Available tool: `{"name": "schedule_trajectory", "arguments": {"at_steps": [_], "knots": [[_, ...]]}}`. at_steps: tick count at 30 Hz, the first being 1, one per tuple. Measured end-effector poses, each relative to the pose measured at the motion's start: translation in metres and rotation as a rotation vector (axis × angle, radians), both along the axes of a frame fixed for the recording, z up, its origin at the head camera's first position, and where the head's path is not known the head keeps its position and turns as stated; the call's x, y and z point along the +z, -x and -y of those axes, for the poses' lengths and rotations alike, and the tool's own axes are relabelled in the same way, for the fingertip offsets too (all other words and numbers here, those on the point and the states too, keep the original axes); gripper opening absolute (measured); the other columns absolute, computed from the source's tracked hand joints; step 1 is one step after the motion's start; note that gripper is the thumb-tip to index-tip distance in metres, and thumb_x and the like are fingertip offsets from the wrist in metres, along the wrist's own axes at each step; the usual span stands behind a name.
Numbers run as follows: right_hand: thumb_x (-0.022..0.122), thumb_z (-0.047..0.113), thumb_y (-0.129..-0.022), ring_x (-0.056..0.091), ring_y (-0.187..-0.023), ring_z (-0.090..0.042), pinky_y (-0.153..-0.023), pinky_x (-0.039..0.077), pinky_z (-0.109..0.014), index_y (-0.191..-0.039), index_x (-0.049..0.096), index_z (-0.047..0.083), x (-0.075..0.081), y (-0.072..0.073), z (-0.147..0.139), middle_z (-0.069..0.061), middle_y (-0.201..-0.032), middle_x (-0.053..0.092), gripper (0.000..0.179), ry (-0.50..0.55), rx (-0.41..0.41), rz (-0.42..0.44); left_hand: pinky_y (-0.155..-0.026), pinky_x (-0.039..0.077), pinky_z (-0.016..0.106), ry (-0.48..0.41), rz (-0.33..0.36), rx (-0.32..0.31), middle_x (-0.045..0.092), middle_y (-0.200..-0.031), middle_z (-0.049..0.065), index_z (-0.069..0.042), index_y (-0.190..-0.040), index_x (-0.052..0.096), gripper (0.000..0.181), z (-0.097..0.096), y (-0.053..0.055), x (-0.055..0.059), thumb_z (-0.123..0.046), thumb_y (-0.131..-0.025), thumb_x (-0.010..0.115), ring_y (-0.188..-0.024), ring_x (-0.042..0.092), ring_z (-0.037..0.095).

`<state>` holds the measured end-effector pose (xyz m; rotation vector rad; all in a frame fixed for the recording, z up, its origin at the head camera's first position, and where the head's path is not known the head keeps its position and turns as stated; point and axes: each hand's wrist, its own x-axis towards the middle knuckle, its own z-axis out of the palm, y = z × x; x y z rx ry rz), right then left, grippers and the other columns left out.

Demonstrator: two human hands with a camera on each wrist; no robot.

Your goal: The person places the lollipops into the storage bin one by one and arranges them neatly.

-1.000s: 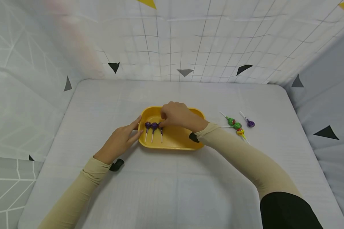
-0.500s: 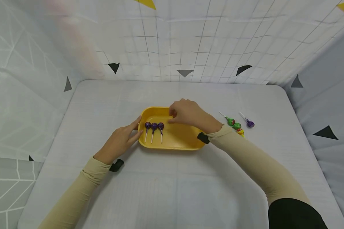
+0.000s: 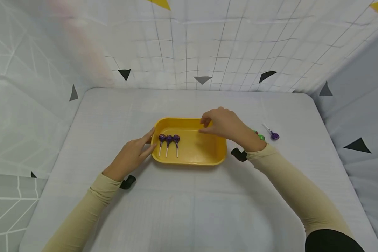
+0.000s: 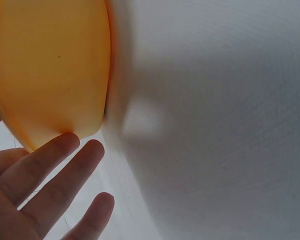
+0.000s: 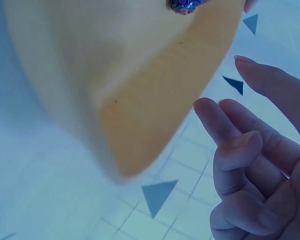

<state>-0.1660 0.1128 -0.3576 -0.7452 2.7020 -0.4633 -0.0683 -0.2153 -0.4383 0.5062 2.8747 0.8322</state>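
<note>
My left hand [image 3: 130, 154] lies flat against the yellow tray [image 3: 208, 155] with three purple lollipops [image 3: 168, 139] in it, and my right hand [image 3: 222, 123], loose and holding nothing, should go slowly toward the purple lollipop [image 3: 274, 135] on the table.

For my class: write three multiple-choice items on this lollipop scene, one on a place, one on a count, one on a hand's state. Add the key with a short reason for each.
1. Where do the three purple lollipops lie?
A. at the left end of the tray
B. on the table, left of the tray
C. in the right hand

2. How many lollipops lie in the tray?
A. one
B. three
C. five

3. What is the right hand holding?
A. a lollipop
B. the tray's rim
C. nothing

Key: 1 A, they lie side by side near the left hand. 2 B, three purple heads in a row. 3 C, the right wrist view shows bare, loosely bent fingers.
</note>
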Motion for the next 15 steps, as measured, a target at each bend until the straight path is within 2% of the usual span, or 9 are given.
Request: {"name": "schedule_trajectory", "arguments": {"at_steps": [9, 15], "knots": [[0.082, 0.037, -0.090, 0.069, -0.098, -0.024, -0.082, 0.058, -0.042, -0.114, 0.078, 0.012, -0.004, -0.004, -0.041, -0.002, -0.107, 0.079, 0.035, 0.032, -0.096, 0.019, -0.110, 0.050, 0.054, -0.003, -0.013, -0.004, 0.069, -0.137, 0.016, -0.016, -0.165, 0.026, 0.066, 0.001, 0.000, -0.002, -0.035, -0.109, 0.055, -0.127, 0.066, 0.034], [0.080, 0.036, -0.091, 0.067, -0.087, -0.023, -0.075, 0.057, -0.039, -0.115, 0.077, 0.012, -0.008, -0.009, -0.072, -0.003, -0.108, 0.078, 0.034, 0.044, -0.161, 0.017, -0.111, 0.049, 0.055, 0.004, -0.006, -0.002, 0.068, -0.137, 0.016, -0.016, -0.165, 0.025, 0.066, 0.001, 0.000, -0.002, -0.035, -0.109, 0.055, -0.128, 0.065, 0.034]]}}
